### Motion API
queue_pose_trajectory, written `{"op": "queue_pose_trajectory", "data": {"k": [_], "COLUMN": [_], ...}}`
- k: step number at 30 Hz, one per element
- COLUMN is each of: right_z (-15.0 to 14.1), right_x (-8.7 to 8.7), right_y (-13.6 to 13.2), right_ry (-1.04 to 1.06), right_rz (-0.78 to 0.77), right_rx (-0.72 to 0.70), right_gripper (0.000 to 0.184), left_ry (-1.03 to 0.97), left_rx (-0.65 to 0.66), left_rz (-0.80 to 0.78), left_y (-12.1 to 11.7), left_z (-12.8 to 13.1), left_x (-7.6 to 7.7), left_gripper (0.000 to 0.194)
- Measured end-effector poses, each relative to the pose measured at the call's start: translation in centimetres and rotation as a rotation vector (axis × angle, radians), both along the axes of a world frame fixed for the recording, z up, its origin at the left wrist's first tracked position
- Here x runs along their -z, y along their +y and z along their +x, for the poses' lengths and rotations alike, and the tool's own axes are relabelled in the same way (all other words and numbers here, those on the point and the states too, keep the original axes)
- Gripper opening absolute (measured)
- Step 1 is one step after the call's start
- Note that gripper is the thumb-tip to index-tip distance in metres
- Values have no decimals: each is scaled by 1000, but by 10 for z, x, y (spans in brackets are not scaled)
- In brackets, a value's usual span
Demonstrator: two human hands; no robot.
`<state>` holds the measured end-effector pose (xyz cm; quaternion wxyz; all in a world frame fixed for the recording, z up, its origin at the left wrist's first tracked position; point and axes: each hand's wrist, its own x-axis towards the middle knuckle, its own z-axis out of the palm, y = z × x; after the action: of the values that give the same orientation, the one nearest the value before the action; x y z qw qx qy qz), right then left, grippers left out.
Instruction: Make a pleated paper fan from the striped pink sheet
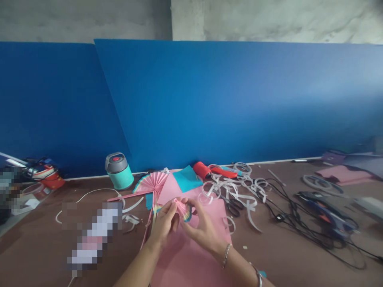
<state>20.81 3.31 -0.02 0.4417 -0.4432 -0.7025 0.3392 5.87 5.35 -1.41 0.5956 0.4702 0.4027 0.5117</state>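
Both my hands meet over a pink paper sheet [191, 259] near the table's front edge. My left hand [163, 223] and my right hand [203, 229] pinch a small pleated pink paper fan [183, 209] with a blue-yellow edge between their fingertips. A larger finished pink fan [152, 182] on a stick lies just behind, next to a teal paper square [187, 178]. My right wrist wears a bracelet.
A teal-and-grey jar [119, 170] stands at the back left. A red spool [202, 170], scissors [232, 205] and several curled white strips [236, 189] lie to the right. Black cables [299, 227] and a glue gun [324, 209] spread further right. A blue board backs the table.
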Motion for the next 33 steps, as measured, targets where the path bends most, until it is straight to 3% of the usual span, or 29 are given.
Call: {"op": "queue_pose_trajectory", "data": {"k": [7,10,13,18,27,33], "right_z": [-1,1,3,9,13,15], "right_x": [2,4,10,19,17,17], "right_y": [3,5,9,16,22,25], "right_ry": [-83,-110,-117,-136,-115,-69], "right_rz": [89,152,248,357,361,370], "right_rx": [199,223,219,195,98,54], "right_gripper": [32,31,33,41,39,36], "left_ry": [-88,-34,51,89,41,-20], "left_rx": [65,-3,-75,-71,-21,60], "left_rz": [-3,-32,-56,-70,-168,-217], "left_y": [-2,1,5,10,16,14], "left_z": [-4,-7,-10,-14,-22,-25], "left_x": [-8,-8,-7,-6,6,4], "left_gripper": [45,46,39,36,31,32]}}
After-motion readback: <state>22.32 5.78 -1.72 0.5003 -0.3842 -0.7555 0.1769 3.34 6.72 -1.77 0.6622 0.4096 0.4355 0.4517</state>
